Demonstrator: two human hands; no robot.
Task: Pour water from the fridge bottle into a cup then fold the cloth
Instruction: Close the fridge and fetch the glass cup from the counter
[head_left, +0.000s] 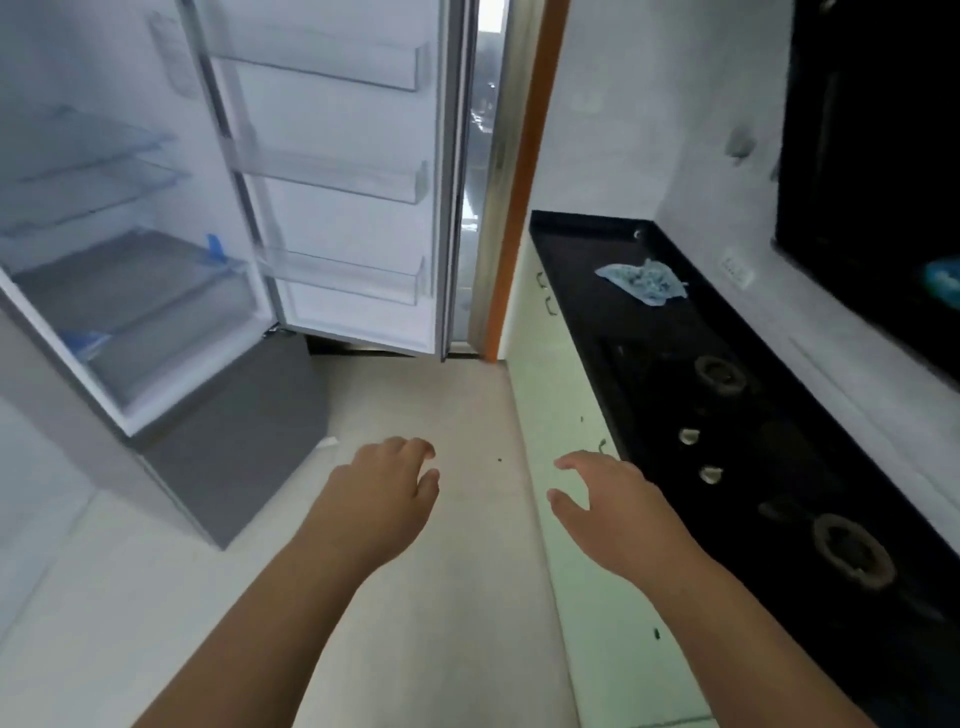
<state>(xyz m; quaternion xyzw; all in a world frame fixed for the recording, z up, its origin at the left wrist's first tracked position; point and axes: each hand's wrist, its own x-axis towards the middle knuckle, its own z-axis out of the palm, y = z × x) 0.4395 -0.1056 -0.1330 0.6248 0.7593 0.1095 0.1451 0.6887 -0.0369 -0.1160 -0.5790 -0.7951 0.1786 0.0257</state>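
Note:
A fridge (119, 291) stands on the left with its door (343, 218) swung wide; its glass shelves and door racks show no bottle. A crumpled light-blue cloth (644, 280) lies on the black countertop (576, 249) at the right, toward the far end. My left hand (379, 493) and my right hand (608, 504) are held out over the floor in front of me, palms down, fingers relaxed and loosely spread, holding nothing. No bottle or cup is visible.
A built-in gas hob with two burners (722, 374) (852, 551) and two knobs (698, 454) fills the near counter. Pale cabinet fronts (561, 395) run below it. An orange-edged door frame (519, 208) stands behind the fridge door. Light tiled floor (441, 405) lies between fridge and counter.

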